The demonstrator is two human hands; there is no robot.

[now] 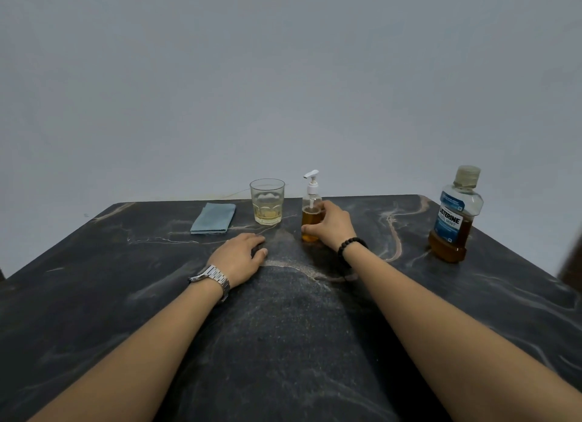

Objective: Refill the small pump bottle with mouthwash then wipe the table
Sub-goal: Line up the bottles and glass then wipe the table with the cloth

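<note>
Dark marbled stone forms the counter (126,295) before us. Our right hand (332,226) curls around the small pump bottle (311,215), which stands upright near the middle of the counter. Our left hand (241,257) rests flat and loose beside it, holding nothing. We judge the pump head must come off next, so we should steady the body firmly and twist without tipping it. It is clear plastic, amber liquid filling the lower part, with a white pump on top. A capped mouthwash bottle (453,220) stands well right, a glass (267,201) and folded cloth (214,218) left.
</note>
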